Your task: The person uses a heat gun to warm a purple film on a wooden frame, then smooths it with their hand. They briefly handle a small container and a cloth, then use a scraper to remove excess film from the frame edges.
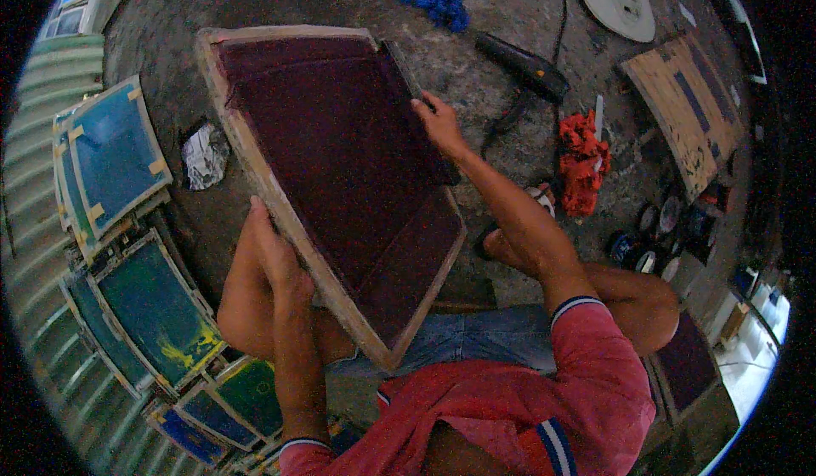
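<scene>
A wooden-framed printing screen [319,157] with dark maroon mesh is tilted over my lap. My left hand [277,253] grips its left wooden rail, thumb on top and fingers hidden beneath. Along the screen's right side lies a long dark bar [400,65], perhaps a squeegee or coating trough. My right hand [440,125] is closed around this bar near its middle, with the thumb side on the dark surface. The bar seems to lie against the right rail; whether they touch cannot be made out. The screen's lower corner is near my shirt.
Several framed screens [118,157] lean at left by a corrugated metal wall [38,234]. Crumpled silvery foil [205,157], a blue cloth [440,4], a black hair dryer [523,68] and a red cloth [579,163] lie on the floor. Cans [647,259] and a worn wooden board [688,106] are at right.
</scene>
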Action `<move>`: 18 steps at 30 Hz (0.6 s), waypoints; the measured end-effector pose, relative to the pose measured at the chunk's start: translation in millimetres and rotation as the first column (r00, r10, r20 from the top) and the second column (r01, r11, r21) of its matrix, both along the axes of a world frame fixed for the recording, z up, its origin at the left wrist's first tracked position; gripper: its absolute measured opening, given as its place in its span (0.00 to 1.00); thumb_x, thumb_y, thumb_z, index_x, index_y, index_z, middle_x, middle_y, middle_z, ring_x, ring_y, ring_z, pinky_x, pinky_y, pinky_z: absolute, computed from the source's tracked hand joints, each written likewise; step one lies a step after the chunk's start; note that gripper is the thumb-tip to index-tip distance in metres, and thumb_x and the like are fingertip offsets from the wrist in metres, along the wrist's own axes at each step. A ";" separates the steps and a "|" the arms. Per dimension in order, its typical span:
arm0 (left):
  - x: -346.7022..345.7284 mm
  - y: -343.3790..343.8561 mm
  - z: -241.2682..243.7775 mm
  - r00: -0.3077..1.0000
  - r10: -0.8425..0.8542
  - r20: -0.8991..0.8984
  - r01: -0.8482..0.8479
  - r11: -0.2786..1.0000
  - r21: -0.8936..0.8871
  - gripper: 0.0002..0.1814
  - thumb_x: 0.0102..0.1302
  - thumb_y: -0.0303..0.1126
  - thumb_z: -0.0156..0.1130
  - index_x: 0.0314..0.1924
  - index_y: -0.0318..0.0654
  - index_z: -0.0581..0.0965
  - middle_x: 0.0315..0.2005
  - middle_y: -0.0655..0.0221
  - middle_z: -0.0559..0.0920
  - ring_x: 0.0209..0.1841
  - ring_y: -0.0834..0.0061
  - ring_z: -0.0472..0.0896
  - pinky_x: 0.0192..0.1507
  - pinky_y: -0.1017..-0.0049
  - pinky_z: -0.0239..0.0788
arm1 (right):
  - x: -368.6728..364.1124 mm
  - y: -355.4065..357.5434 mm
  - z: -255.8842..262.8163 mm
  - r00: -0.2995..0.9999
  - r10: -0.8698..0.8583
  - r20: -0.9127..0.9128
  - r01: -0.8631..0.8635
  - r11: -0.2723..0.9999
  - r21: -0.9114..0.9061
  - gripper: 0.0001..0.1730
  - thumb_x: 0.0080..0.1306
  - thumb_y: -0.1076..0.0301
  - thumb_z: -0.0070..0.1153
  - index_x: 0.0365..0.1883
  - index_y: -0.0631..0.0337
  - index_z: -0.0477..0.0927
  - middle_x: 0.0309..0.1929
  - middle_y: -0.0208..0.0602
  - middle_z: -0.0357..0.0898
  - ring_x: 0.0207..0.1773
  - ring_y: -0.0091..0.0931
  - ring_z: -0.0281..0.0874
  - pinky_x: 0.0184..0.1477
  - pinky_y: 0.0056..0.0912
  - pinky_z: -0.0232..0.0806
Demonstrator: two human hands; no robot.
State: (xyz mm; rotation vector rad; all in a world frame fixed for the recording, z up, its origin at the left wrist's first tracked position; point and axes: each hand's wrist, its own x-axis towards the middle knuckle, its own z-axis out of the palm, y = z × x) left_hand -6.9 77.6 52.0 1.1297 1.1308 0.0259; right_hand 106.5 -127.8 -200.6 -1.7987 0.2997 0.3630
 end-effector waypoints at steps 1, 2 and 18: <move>-2.1 2.0 -1.9 1.000 0.002 -0.002 -0.002 1.000 -0.003 0.30 0.72 0.55 0.39 0.58 0.36 0.68 0.52 0.61 0.74 0.53 0.64 0.71 0.59 0.68 0.61 | 0.6 0.7 6.8 1.000 0.016 -0.027 -0.015 1.000 0.025 0.32 0.64 0.51 0.56 0.59 0.66 0.71 0.56 0.50 0.74 0.58 0.34 0.72 0.59 0.33 0.62; -4.4 3.1 -2.3 1.000 -0.006 0.003 0.006 1.000 0.005 0.30 0.72 0.55 0.39 0.58 0.36 0.68 0.52 0.61 0.74 0.53 0.64 0.71 0.59 0.68 0.61 | 1.2 0.3 14.4 0.998 0.033 -0.054 -0.030 0.998 0.051 0.32 0.64 0.52 0.56 0.59 0.65 0.71 0.56 0.50 0.74 0.59 0.34 0.72 0.60 0.33 0.62; -1.3 -4.0 11.4 0.996 -0.087 0.031 0.086 0.995 0.049 0.30 0.72 0.53 0.39 0.62 0.35 0.66 0.55 0.61 0.72 0.56 0.66 0.70 0.60 0.70 0.59 | -2.9 10.9 5.6 0.997 0.045 -0.061 -0.035 0.988 0.151 0.30 0.67 0.58 0.53 0.61 0.71 0.67 0.52 0.44 0.77 0.51 0.27 0.74 0.55 0.26 0.63</move>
